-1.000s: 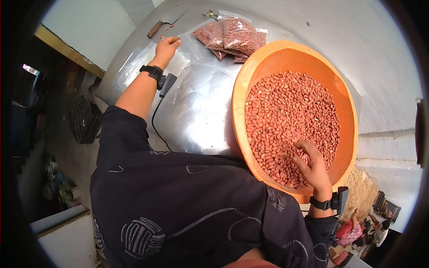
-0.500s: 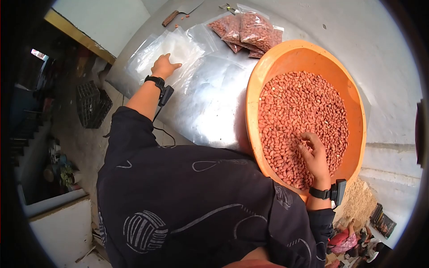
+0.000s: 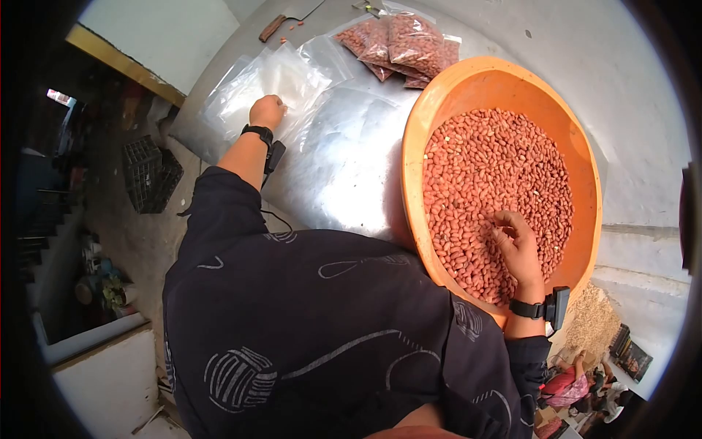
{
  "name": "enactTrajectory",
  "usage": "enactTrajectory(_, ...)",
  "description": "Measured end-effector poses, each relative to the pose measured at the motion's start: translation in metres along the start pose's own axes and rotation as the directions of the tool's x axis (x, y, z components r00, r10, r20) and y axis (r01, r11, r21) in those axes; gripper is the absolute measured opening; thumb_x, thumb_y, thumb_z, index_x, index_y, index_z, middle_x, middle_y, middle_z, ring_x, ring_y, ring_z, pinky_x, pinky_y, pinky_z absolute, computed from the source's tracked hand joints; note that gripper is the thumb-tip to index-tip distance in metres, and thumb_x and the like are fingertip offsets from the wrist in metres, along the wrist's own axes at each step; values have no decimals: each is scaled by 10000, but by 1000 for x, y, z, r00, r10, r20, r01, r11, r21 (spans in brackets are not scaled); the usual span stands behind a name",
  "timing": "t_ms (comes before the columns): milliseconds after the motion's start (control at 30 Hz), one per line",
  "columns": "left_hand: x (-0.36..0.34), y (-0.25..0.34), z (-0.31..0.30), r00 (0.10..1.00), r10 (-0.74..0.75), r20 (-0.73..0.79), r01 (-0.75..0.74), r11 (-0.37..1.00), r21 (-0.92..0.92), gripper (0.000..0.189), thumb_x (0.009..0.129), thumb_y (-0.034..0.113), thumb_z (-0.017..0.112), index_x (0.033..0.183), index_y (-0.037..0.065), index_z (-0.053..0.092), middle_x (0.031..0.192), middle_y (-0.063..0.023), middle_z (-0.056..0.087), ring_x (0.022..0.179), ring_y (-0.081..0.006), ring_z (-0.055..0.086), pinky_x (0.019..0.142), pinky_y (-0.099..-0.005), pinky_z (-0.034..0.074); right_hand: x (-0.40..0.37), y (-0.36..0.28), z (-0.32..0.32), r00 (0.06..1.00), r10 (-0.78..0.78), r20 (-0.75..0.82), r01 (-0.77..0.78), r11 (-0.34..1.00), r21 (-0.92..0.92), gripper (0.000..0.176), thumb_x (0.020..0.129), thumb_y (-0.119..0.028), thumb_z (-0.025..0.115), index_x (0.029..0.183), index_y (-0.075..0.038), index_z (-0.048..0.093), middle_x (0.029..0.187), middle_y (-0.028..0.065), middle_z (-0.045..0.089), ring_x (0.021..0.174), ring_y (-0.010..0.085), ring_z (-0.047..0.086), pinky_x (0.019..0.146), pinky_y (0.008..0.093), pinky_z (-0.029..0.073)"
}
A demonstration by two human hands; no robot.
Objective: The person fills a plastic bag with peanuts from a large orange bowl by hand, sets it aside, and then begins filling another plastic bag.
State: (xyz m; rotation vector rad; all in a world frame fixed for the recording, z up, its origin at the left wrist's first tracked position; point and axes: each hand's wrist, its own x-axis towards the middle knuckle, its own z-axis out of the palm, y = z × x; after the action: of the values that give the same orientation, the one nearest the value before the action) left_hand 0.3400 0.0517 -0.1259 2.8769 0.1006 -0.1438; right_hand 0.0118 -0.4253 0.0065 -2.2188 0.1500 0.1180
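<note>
My left hand (image 3: pixel 268 111) is closed at the pile of clear plastic bags (image 3: pixel 296 79) on the metal tabletop. Its fingertips pinch the plastic at the pile's near side. Over the shelled red-skinned peanuts (image 3: pixel 475 168), my right hand (image 3: pixel 518 247) is loosely curled, with a gap between thumb and forefinger. Those fingertips are at the surface of the peanuts, and no held thing shows in them. The peanuts lie in a large orange basin (image 3: pixel 413 157), tilted in the view. The right hand's other fingers are partly hidden.
Filled peanut bags (image 3: pixel 417 44) are stacked behind the basin. A knife with a wooden handle (image 3: pixel 272 28) lies at the table's far edge. Black crates (image 3: pixel 150 172) stand on the floor at left. Other people (image 3: pixel 567 384) are at lower right.
My left hand's spread fingers and thumb have closed together on the plastic bags. My right hand has stayed nearly in place over the peanuts. The whole view has shifted slightly.
</note>
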Motion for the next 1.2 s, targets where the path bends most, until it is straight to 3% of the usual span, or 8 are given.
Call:
enactTrajectory(367, 10, -33, 1, 971, 0, -239, -113, 881, -459, 246, 854, 235, 608, 1028, 82, 691, 1022, -125, 678, 960, -280, 638, 857, -345, 477, -2, 6, 1, 1000, -1, -17, 4, 988, 153, 273, 824, 23, 607, 1095, 8, 577, 1055, 72, 601, 937, 157, 571, 832, 273, 462)
enactTrajectory(600, -55, 50, -90, 830, 281, -482, -529, 674, -516, 186, 868, 151, 603, 1001, 49, 683, 1186, -88, 617, 1102, -223, 570, 918, -310, 447, -21, -44, -25, 990, -104, 97, 72, 954, 290, 265, 838, -24, 611, 1101, -3, 584, 1103, 68, 573, 1002, 161, 563, 861, 286, 460)
enactTrajectory(800, -150, 169, -153, 374, 768, -520, -920, 376, -106, 183, 831, 92, 636, 1008, 62, 675, 1132, -74, 627, 1064, -244, 580, 887, -313, 470, -15, -46, -57, 983, -131, 132, 18, 775, 632, 522, 880, -260, 622, 1291, 7, 445, 1192, 152, 543, 988, 219, 609, 852, 343, 505)
enactTrajectory(867, -174, 207, -139, 669, 643, -374, -651, 264, -712, 213, 822, 84, 643, 1032, 62, 662, 1116, -82, 628, 1047, -253, 583, 876, -323, 476, -8, -46, -64, 974, -173, 149, -19, 591, 806, 642, 875, -352, 609, 1350, 4, 365, 1216, 158, 526, 992, 241, 610, 834, 362, 521)
enactTrajectory(967, -199, 249, -129, 607, 749, -264, -570, 179, -802, 276, 809, 86, 654, 1083, 63, 636, 1106, -97, 625, 1025, -278, 585, 861, -345, 483, 0, -35, -70, 968, -190, 164, -58, 465, 883, 800, 863, -440, 601, 1418, 2, 231, 1263, 168, 483, 1013, 272, 603, 811, 376, 537)
enactTrajectory(1000, -205, 264, -124, 538, 792, -287, -622, 144, -770, 295, 793, 85, 659, 1087, 72, 637, 1106, -98, 625, 1023, -279, 586, 862, -348, 483, 2, -30, -71, 967, -191, 171, -67, 455, 888, 850, 858, -461, 599, 1437, 2, 185, 1281, 172, 466, 1022, 281, 599, 805, 379, 541)
enactTrajectory(1067, -206, 288, -123, -125, 858, -497, -990, -72, 124, 250, 725, 93, 656, 975, 92, 669, 1159, -88, 605, 1090, -272, 558, 899, -419, 462, 3, -29, -67, 973, -186, 138, -32, 484, 874, 881, 855, -459, 605, 1450, -7, 138, 1319, 175, 425, 1041, 287, 588, 801, 375, 542)
enactTrajectory(1200, -223, 316, -97, -44, 967, -252, -973, 17, 232, 138, 674, 92, 657, 810, 76, 643, 1323, -38, 518, 1226, -292, 452, 964, -545, 385, 8, -18, -65, 971, -205, 122, -14, 462, 887, 943, 834, -375, 662, 1467, -28, 55, 1372, 177, 359, 1080, 296, 563, 795, 370, 544)
